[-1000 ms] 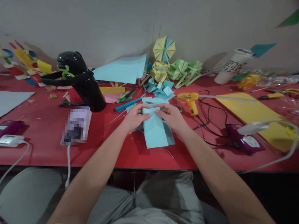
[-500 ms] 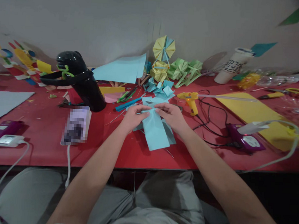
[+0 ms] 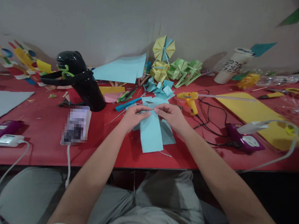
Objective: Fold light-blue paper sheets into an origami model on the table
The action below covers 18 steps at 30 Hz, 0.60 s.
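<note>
A light blue strip of paper (image 3: pixel 151 135) hangs down toward the table's front edge from between my hands. My left hand (image 3: pixel 136 117) pinches its upper left end between thumb and fingers. At the upper right end, my right hand (image 3: pixel 170 114) is closed on the same strip, fingertips almost meeting the left ones. More blue paper pieces (image 3: pixel 167 133) lie under and beside the strip. Just beyond my hands are blue paper scraps (image 3: pixel 163 91) and a blue stick-like tool (image 3: pixel 127 104).
A yellow glue gun (image 3: pixel 190 101) with a dark cord lies to the right, near a purple power strip (image 3: pixel 246 140) and yellow paper (image 3: pixel 255 115). A black tumbler (image 3: pixel 91 90) and a phone (image 3: pixel 76 125) are on the left. Folded paper models (image 3: pixel 164 55) stand at the back.
The lower end of the strip has swung to the left, so it hangs straighter. Both hands keep their pinch and have hardly moved.
</note>
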Available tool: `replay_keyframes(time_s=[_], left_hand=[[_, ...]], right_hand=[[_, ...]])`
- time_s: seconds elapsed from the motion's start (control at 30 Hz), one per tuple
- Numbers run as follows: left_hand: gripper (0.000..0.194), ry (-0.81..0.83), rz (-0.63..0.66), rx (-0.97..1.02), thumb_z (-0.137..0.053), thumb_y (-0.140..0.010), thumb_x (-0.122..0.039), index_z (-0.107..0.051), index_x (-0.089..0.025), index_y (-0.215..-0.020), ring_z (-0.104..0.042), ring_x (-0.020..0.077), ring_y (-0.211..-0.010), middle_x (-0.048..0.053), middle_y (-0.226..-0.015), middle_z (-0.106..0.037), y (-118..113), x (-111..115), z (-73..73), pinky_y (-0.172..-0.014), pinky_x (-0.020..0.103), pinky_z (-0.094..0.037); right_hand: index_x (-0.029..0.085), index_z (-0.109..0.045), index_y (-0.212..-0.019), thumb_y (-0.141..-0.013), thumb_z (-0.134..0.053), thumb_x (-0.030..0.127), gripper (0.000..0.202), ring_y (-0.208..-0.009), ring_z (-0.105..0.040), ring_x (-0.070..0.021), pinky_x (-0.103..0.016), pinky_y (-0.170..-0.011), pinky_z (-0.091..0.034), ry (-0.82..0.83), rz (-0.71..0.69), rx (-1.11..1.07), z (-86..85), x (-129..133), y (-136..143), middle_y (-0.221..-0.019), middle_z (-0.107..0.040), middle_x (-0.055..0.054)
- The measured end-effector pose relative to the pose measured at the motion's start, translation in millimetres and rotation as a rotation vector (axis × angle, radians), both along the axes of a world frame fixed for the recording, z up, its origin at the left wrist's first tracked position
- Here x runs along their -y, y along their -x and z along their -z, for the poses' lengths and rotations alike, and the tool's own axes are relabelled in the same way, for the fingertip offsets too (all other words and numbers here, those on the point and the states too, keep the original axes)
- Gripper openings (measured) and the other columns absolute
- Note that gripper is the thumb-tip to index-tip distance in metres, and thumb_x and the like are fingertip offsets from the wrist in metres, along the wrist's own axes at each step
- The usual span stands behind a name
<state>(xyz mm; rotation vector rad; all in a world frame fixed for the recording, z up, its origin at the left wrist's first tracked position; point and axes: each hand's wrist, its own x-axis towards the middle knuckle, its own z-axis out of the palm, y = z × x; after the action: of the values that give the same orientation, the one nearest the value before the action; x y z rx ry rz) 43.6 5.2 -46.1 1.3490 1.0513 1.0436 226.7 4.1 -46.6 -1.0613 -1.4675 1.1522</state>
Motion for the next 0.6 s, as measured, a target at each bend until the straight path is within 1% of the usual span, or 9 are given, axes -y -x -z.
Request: replay_keyframes(time_s=[0.17, 0.4, 0.6], left_hand=[[0.027, -0.007, -0.015, -0.013, -0.079, -0.065, -0.029, -0.075, -0.017, -0.09, -0.062, 0.0178, -0.089, 0.007, -0.095, -0.071, -1.0, 0.6, -0.7, -0.081, 0.031, -0.048], [0.028, 0.091, 0.002, 0.108, -0.082, -0.06, -0.025, -0.075, -0.016, -0.085, -0.062, 0.0147, -0.077, 0.004, -0.083, -0.07, -0.6, 0.6, -1.4, -0.078, 0.032, -0.048], [0.027, 0.168, 0.003, 0.198, -0.084, -0.056, -0.023, -0.075, -0.016, -0.081, -0.062, 0.0138, -0.073, 0.003, -0.077, -0.07, -1.3, 2.6, -5.7, -0.075, 0.032, -0.049]], right_hand=[[0.018, -0.067, -0.079, -0.069, -0.075, 0.051, 0.035, -0.052, -0.052, -0.0112, -0.029, -0.056, -0.046, -0.012, -0.036, 0.008, -0.1, 1.0, 0.9, -0.059, -0.06, 0.001], [0.019, -0.069, -0.08, -0.072, -0.073, 0.049, 0.032, -0.053, -0.053, -0.0117, -0.029, -0.057, -0.046, -0.01, -0.063, -0.002, -3.3, 2.9, -0.4, -0.058, -0.059, 0.002], [0.018, -0.068, -0.081, -0.073, -0.073, 0.048, 0.031, -0.052, -0.053, -0.011, -0.028, -0.055, -0.046, -0.008, -0.1, -0.033, -4.2, 3.2, -1.4, -0.058, -0.06, 0.002]])
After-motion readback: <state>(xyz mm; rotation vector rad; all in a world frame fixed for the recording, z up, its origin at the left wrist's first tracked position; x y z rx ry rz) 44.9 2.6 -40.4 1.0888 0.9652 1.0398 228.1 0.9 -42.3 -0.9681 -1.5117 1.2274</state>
